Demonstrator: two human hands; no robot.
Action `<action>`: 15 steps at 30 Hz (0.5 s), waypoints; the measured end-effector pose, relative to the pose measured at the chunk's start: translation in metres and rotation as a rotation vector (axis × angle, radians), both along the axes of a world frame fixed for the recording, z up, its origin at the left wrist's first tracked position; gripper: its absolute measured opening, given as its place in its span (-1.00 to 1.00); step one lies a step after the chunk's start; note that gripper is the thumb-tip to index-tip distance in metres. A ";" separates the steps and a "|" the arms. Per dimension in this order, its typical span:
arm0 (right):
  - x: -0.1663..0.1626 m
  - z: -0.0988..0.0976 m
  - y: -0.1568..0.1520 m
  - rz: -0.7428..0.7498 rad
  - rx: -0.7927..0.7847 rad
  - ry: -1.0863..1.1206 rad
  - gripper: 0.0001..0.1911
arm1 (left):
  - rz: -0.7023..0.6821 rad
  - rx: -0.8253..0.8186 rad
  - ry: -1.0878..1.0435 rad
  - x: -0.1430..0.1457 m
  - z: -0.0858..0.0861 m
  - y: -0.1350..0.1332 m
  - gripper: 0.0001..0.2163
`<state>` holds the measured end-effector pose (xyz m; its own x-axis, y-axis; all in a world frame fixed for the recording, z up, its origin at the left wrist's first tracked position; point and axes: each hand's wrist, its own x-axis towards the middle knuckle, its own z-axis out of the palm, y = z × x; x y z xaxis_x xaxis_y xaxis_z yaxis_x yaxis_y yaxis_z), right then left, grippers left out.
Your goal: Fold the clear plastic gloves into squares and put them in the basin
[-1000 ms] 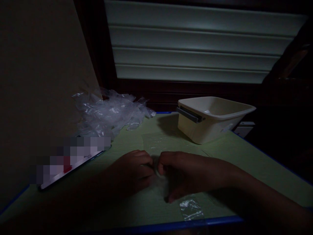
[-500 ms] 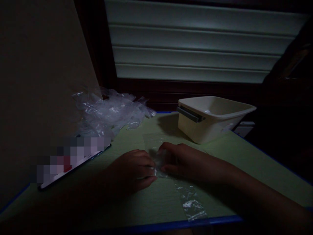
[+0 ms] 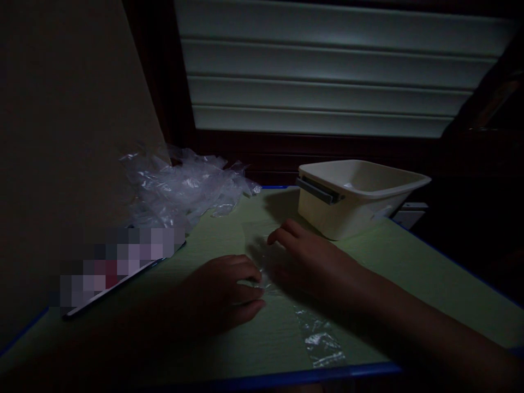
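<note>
Clear plastic bags or sheets lie flat on the light green table; the near piece (image 3: 325, 346) reaches the front edge, and another part (image 3: 257, 234) spreads beneath my hands. Whether these are one piece or two, I cannot tell. My left hand (image 3: 231, 289) rests palm down at the left side of the plastic, its fingers apart and the fingertips at or very near it. Just above the plastic is my right hand (image 3: 305, 256), index finger bent and fingers spread, with nothing seen in them; its lower fingers are dim and partly hidden.
A heap of crumpled clear plastic bags (image 3: 184, 185) sits at the back left. In front of it a tablet-like device (image 3: 126, 273) leans, its screen blurred out. A cream plastic bin (image 3: 327, 215) with a grey handle stands at the back right. Blue edging (image 3: 262, 379) borders the table.
My right hand has lifted off the plastic and opened its fingers. My left hand's fingers have spread slightly, staying near the same place. The bin and the heap have not moved.
</note>
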<state>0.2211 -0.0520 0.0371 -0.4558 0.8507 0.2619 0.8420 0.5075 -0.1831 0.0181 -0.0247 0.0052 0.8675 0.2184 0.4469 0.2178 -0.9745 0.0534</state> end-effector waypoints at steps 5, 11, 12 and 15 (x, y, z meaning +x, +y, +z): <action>-0.010 0.002 -0.003 -0.026 0.170 -0.033 -0.79 | 0.012 0.008 -0.017 0.000 -0.003 0.001 -0.86; -0.013 -0.008 0.001 0.055 0.020 -0.163 -0.85 | -0.024 0.021 -0.026 0.001 -0.002 0.002 -0.82; -0.012 -0.010 0.003 0.036 -0.001 -0.200 -0.84 | -0.020 0.012 -0.028 0.001 -0.002 0.002 -0.83; -0.008 -0.011 0.010 -0.043 -0.037 -0.265 -0.79 | -0.008 -0.020 -0.024 0.001 -0.001 0.003 -0.83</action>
<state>0.2136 -0.0423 0.0260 -0.4671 0.8777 0.1065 0.8838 0.4669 0.0288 0.0191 -0.0221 0.0037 0.8585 0.2206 0.4630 0.2087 -0.9749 0.0777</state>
